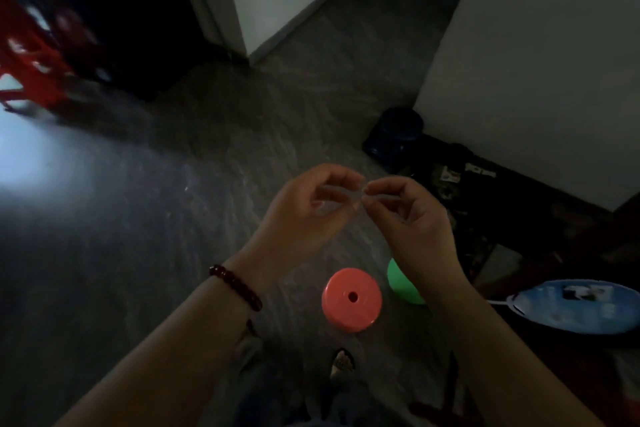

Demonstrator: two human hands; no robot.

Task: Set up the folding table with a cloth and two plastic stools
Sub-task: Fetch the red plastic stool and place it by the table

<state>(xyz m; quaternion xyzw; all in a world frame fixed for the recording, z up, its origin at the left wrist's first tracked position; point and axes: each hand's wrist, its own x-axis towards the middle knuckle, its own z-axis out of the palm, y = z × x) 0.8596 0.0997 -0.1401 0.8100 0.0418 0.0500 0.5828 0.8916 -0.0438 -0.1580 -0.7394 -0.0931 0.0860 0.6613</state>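
Left hand (304, 215) and right hand (412, 218) both pinching a thin pale strip (346, 190) (blurred); pink stool (351, 300), green stool (401, 282) standing below.

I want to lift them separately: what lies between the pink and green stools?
Head view: only a narrow strip of bare floor between the pink stool and the green stool.
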